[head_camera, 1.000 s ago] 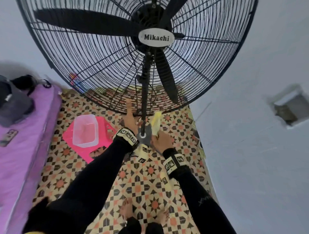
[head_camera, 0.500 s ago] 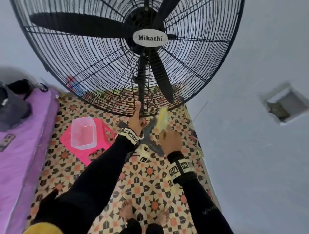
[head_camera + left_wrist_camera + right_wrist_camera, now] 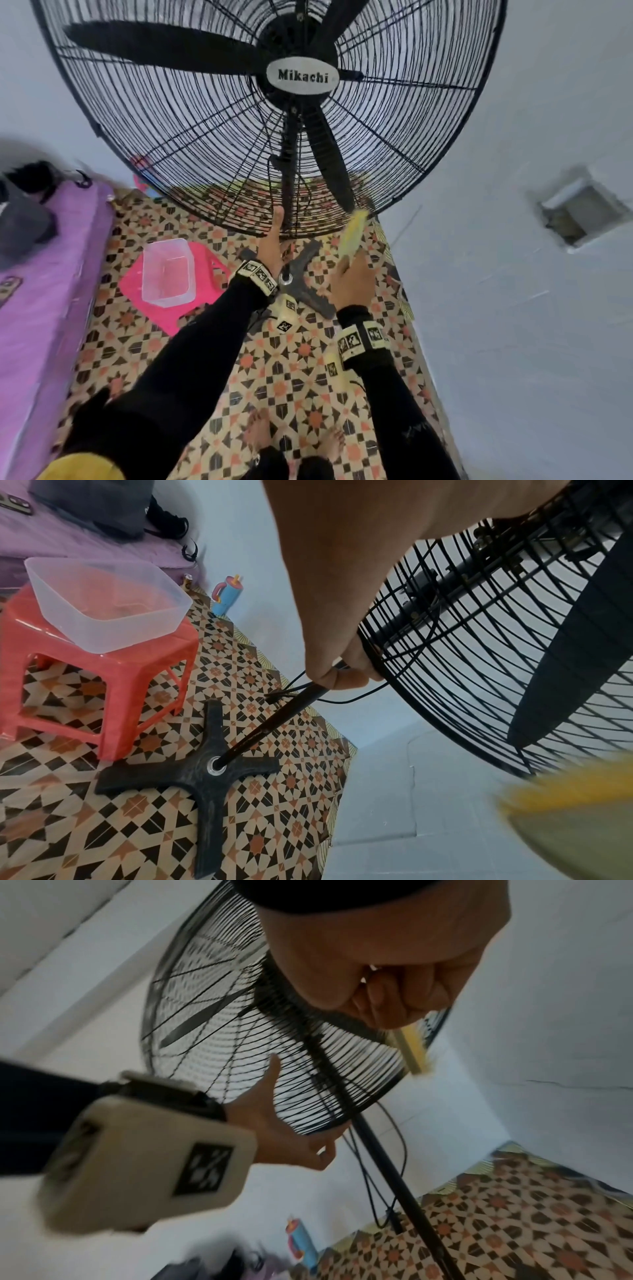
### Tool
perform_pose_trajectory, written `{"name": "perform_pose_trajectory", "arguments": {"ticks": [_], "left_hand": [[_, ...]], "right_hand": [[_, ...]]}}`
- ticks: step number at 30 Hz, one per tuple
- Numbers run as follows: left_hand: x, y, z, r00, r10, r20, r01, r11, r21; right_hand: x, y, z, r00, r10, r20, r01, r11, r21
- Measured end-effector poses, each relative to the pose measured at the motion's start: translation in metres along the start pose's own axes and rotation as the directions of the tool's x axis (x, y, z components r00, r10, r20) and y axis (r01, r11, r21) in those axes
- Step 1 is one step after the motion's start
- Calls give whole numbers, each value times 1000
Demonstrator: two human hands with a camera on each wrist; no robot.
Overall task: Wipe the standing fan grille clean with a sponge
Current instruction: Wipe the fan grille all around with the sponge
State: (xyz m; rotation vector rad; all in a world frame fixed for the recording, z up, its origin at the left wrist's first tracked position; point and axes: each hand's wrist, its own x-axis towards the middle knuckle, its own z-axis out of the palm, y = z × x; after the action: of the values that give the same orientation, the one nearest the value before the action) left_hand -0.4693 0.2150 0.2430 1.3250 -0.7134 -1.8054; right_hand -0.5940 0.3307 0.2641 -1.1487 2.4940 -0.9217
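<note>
The black standing fan grille (image 3: pixel 191 137) with its Mikachi badge (image 3: pixel 303 77) fills the top of the head view. My left hand (image 3: pixel 273 240) grips the grille's bottom rim beside the pole (image 3: pixel 274 723), thumb up the front and fingers (image 3: pixel 342 674) curled behind. My right hand (image 3: pixel 352 277) holds a yellow sponge (image 3: pixel 354 231), whose top edge touches the lower right rim. The sponge (image 3: pixel 565 804) is a blur in the left wrist view. In the right wrist view only the sponge's edge (image 3: pixel 411 1047) shows below my right fist (image 3: pixel 387 988).
The fan's black cross base (image 3: pixel 305 284) stands on the patterned floor, with a cable (image 3: pixel 394 1150) hanging by the pole. A pink stool (image 3: pixel 202 270) carrying a clear tub (image 3: pixel 166 274) stands to the left, beyond it a purple mattress (image 3: pixel 41 291). A white wall (image 3: pixel 513 308) is close on the right.
My right hand has carried the sponge up and to the right, to the lower rim. My left hand stays at the grille's bottom by the pole.
</note>
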Motion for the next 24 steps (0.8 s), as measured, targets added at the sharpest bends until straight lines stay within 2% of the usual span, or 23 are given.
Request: {"name": "perform_pose_trajectory", "arguments": {"ticks": [2,4,6,8,10,12,14,19,22,24], "left_hand": [[1,3,-1,1000,7,20,-7,1000,-3],[4,1,-4,999,33,39,-33,999,-8],[6,-3,-6,998,43,46,-44,999,27],[6,-3,-6,1000,7,16,-8,997,71],[7,-2,-6,1000,-15,1,15,998,68],[12,-5,-8,1000,2,-5,-1,998,61],[13,-6,-9,999,11,-36,-8,997,80],[14,-4,-9,999,8,-37,-4,993,117],[15,-4,-10,999,0,-35,3,994,106],[10,-1,-9,1000,7,-28,-5,995,97]], "right_hand": [[2,-6,2,999,40,-21,-39,998,44],[-1,-8,13,997,-57,54,56,998,16],[-8,-1,21,972,-186,146,183,983,34],[-12,11,17,958,-243,154,237,970,53],[-11,14,5,976,-200,91,194,978,77],[-4,9,-8,992,-125,-23,127,987,100],[3,0,-18,990,-106,-88,114,989,91],[15,-20,-28,953,-261,-155,270,962,46],[20,-25,-27,895,-401,-196,383,915,-125],[25,-21,-29,885,-403,-231,394,915,-88]]}}
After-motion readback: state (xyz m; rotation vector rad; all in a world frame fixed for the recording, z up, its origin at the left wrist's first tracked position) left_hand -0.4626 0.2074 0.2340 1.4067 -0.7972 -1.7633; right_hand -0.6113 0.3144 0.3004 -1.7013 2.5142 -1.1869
